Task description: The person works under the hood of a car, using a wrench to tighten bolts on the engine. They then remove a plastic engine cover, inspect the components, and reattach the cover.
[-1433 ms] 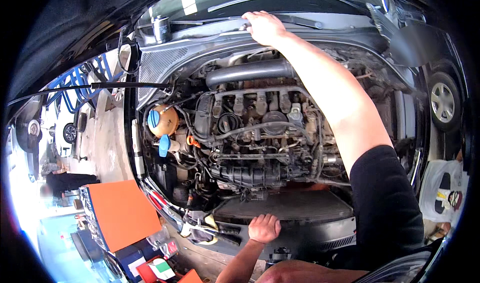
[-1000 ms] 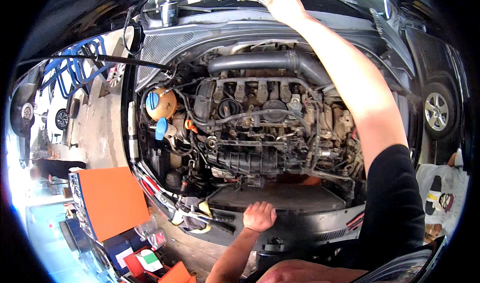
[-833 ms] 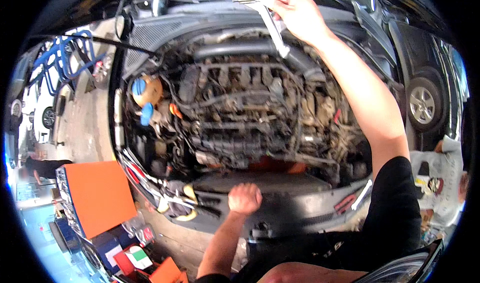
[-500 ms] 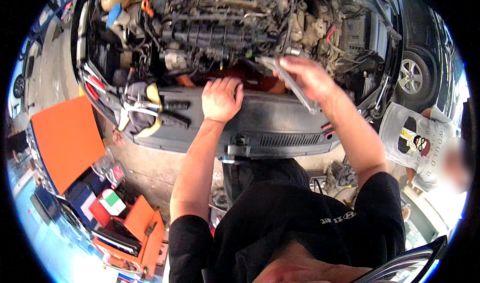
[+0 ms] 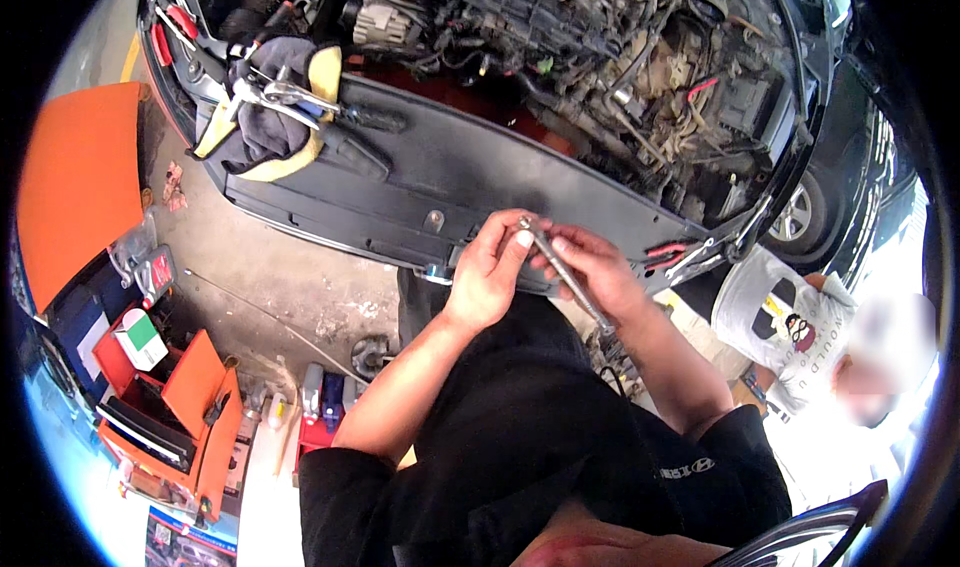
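Note:
My left hand [image 5: 487,272] pinches one end of a long metal wrench-like tool [image 5: 585,302] between thumb and fingers, in front of my body. My right hand [image 5: 605,279] is closed on the same tool's shaft just to the right, and the tool slants down to the right, past my palm. Both hands are near the lower edge of the black front panel [image 5: 420,172] of a car. Behind that panel lies the open engine bay [image 5: 560,47], with hoses, wires and metal parts.
A grey and yellow cloth [image 5: 270,142] with metal tools lies on the panel's left. Red-handled pliers [image 5: 665,255] sit on its right. An orange tool cabinet [image 5: 80,187] and open orange box [image 5: 180,377] stand left. A person in a printed grey T-shirt [image 5: 760,317] is at right.
My right hand has brought the tool down from the windscreen edge toward my body. My left hand has risen to grip its end. The view has tilted down, away from the windscreen.

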`<state>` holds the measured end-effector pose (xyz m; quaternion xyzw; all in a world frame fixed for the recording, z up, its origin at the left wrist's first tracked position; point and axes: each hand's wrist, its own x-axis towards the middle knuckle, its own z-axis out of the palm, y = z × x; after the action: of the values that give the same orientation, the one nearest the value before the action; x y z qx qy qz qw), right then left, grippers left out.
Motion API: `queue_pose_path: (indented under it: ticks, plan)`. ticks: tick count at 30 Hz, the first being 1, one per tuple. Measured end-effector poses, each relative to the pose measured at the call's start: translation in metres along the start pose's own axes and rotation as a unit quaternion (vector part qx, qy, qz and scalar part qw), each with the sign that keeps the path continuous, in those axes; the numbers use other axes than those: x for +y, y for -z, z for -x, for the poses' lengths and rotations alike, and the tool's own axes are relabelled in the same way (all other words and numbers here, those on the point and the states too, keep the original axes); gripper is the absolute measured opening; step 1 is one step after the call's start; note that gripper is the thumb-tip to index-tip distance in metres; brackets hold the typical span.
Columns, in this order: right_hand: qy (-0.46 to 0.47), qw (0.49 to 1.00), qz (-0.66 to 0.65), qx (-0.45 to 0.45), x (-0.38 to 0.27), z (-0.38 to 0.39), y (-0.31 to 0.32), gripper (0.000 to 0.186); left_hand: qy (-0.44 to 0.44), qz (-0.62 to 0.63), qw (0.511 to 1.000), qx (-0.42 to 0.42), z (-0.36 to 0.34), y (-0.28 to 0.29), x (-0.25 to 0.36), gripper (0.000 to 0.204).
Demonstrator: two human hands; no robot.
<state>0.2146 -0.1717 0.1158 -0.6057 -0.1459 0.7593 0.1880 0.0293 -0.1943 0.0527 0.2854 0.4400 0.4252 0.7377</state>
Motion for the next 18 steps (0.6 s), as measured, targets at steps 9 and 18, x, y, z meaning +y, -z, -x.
queue_pose_path:
  ticks: [9, 18]
  plan:
    - [0.14, 0.859, 0.485, -0.084, -0.109, 0.0, 0.001, 0.029, 0.122, 0.113, 0.986, 0.01, -0.054, 0.007, 0.029, 0.028]
    - [0.481, 0.555, 0.602, 0.313, -0.438, -0.103, 0.093, 0.035, -0.137, -0.37, 0.919, 0.004, -0.161, 0.026, 0.087, 0.028]
